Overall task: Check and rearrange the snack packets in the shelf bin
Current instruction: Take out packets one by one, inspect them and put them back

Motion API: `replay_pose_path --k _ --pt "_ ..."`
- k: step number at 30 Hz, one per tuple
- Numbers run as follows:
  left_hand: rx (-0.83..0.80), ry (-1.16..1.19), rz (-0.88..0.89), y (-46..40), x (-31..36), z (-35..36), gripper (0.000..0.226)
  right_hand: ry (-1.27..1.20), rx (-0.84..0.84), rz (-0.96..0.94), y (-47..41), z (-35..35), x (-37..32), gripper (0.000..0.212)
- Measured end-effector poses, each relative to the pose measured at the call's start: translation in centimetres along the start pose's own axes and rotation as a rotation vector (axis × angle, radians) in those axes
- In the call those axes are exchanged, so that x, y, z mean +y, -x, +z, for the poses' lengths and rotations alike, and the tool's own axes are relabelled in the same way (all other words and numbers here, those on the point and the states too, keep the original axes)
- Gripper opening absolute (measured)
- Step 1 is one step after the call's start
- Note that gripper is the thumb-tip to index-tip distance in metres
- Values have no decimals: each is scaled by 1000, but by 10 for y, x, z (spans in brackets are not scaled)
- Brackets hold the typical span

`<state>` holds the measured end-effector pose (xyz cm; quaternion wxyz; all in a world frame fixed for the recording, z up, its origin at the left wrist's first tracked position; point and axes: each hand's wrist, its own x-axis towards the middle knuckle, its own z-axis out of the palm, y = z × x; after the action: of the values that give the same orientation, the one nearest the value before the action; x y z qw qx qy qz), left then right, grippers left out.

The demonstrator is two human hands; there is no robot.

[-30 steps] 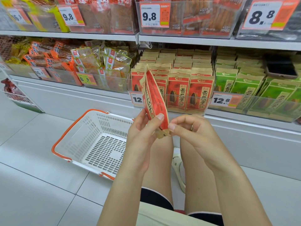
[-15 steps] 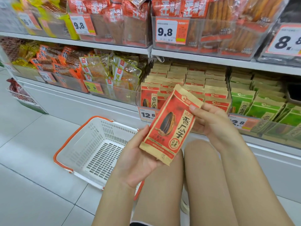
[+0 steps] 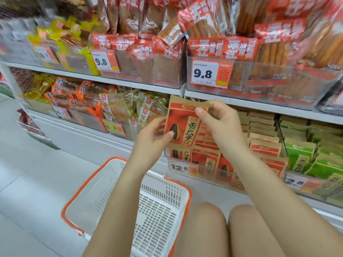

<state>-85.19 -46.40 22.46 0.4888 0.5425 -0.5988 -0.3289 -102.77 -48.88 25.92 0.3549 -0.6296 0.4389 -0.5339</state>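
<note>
Snack packet: we hold it upright just above the front row of the shelf bin, left hand pinching its lower left edge, right hand gripping the top. Risk: lowered at a tilt, it may snag the standing packets, buckle them, or slide over the bin's low clear front
</note>
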Motion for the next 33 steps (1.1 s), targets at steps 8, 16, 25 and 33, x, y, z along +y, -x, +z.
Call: replay_pose_path --k 8,16,25,33 --pt "-57 -258 -88 -31 -35 11 34 170 -111 58 -29 0 37 11" --pt "-108 -501 -178 -34 -59 20 27 615 -263 163 -34 4 62 17" --pt "-87 -564 51 -33 -53 24 31 919 -422 50 -30 26 63 15" --pt "-156 -731 68 -37 -54 29 29 1122 -527 -64 -24 27 66 31"
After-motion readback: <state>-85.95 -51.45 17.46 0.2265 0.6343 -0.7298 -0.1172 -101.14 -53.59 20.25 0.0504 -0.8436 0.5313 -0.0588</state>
